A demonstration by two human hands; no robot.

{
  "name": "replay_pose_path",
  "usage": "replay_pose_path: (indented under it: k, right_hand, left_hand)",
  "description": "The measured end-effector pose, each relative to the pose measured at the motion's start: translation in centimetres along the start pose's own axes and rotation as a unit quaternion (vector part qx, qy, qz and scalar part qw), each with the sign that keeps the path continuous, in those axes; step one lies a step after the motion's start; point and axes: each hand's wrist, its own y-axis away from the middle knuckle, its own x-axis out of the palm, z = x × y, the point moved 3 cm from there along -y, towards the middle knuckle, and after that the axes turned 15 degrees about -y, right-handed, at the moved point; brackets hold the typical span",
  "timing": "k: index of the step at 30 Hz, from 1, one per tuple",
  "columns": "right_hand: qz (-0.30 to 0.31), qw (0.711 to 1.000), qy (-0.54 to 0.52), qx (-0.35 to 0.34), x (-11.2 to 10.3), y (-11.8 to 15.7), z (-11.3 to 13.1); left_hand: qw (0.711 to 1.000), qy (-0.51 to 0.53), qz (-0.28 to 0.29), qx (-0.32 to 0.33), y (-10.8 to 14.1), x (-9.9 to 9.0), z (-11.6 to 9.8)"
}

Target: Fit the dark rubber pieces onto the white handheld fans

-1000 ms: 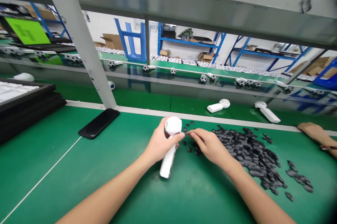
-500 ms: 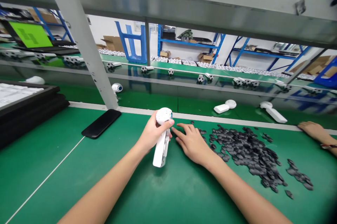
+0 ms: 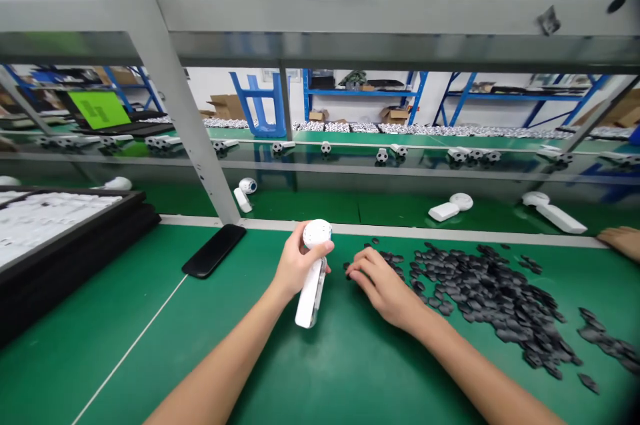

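Observation:
My left hand (image 3: 295,264) is wrapped round a white device (image 3: 311,292) with a rounded head and a flat handle, held tilted above the green work surface (image 3: 210,332). To its right, my right hand (image 3: 377,280) has its fingers bent together, with a small black piece at the fingertips. Many small black pieces (image 3: 493,298) lie in a loose pile to the right of that hand, and a few sit just behind it.
A black phone (image 3: 215,250) lies left of my left hand. Stacked black trays (image 3: 75,242) hold white parts at the far left. A metal post (image 3: 187,105) rises behind the phone. White devices (image 3: 444,212) rest beyond the pale edge. Another person's hand (image 3: 623,240) is at the right.
My right hand has moved slightly away from the white device, and its spread fingers have closed at a small black piece. The view has tilted up. My left hand keeps its hold.

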Motion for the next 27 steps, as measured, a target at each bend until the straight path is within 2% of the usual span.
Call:
replay_pose_path:
  k: [2, 5, 9, 12, 16, 20, 27]
  right_hand:
    - [-0.049, 0.996, -0.073, 0.023, -0.9, 0.5, 0.5]
    - [-0.099, 0.976, -0.180, 0.068, -1.8, 1.0, 1.1]
    - [-0.138, 0.919, -0.348, 0.119, -1.6, 1.3, 1.8]
    - [-0.160, 0.886, -0.413, 0.136, -1.0, 1.3, 2.2]
    - [-0.170, 0.886, -0.410, 0.134, -0.3, 1.6, 2.4]
    - [-0.202, 0.877, -0.413, 0.139, 0.2, 2.1, 2.2]
    - [-0.207, 0.905, -0.342, 0.144, 0.0, 2.0, 2.1]
  left_hand:
    - [1.000, -0.011, 0.004, 0.014, 0.2, 0.2, -0.3]
    - [0.995, -0.069, 0.004, 0.069, 1.0, 1.0, -1.1]
    - [0.971, -0.197, 0.019, 0.135, 2.5, 2.6, -2.0]
    - [0.955, -0.239, 0.046, 0.170, 3.4, 3.6, -2.3]
    - [0.948, -0.246, 0.055, 0.196, 3.9, 4.1, -2.3]
    - [0.961, -0.225, 0.020, 0.158, 3.7, 4.4, -2.0]
    - [0.960, -0.245, 0.018, 0.133, 3.4, 4.9, -1.5]
